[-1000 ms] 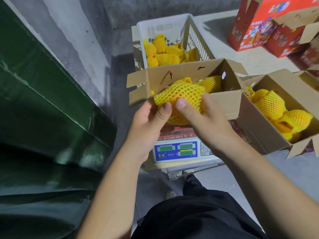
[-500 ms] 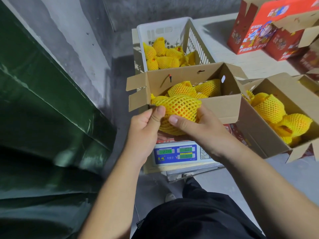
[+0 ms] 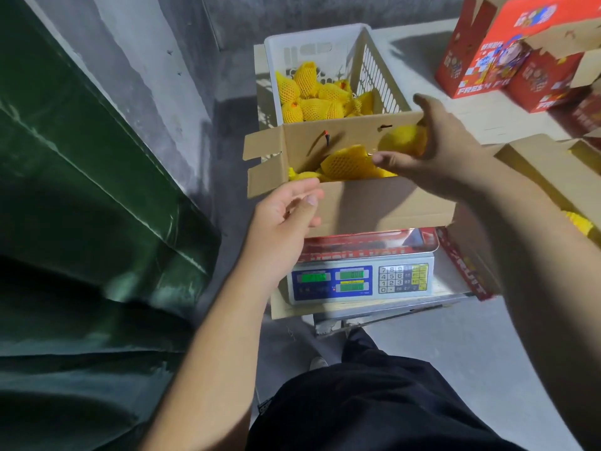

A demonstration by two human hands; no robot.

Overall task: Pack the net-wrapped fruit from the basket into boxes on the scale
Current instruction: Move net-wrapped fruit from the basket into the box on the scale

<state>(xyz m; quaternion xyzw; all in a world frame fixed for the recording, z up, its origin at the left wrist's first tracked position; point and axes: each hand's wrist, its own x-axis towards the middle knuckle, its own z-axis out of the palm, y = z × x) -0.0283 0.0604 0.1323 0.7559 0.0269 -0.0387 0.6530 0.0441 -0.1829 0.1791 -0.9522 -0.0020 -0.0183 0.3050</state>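
Observation:
A white plastic basket (image 3: 380, 70) at the back holds several yellow net-wrapped fruits (image 3: 309, 99). In front of it an open cardboard box (image 3: 383, 206) stands on the scale (image 3: 361, 281). A net-wrapped fruit (image 3: 348, 164) lies inside the box, with more beside it. My right hand (image 3: 445, 151) reaches over the box's right end, its thumb and fingers spread round a blurred yellow fruit (image 3: 403, 141). My left hand (image 3: 283, 219) hangs at the box's front left corner with loosely curled fingers and holds nothing.
A second open cardboard box (image 3: 546, 170) with wrapped fruit stands to the right of the scale. Red printed cartons (image 3: 507, 50) are stacked at the back right. A dark green tarp (image 3: 81, 190) fills the left side. My legs are below the scale.
Both hands let the wrapped fruit down into the box on the scale. My left hand drew back to the front corner; my right hand moved to the box's right end, round another fruit.

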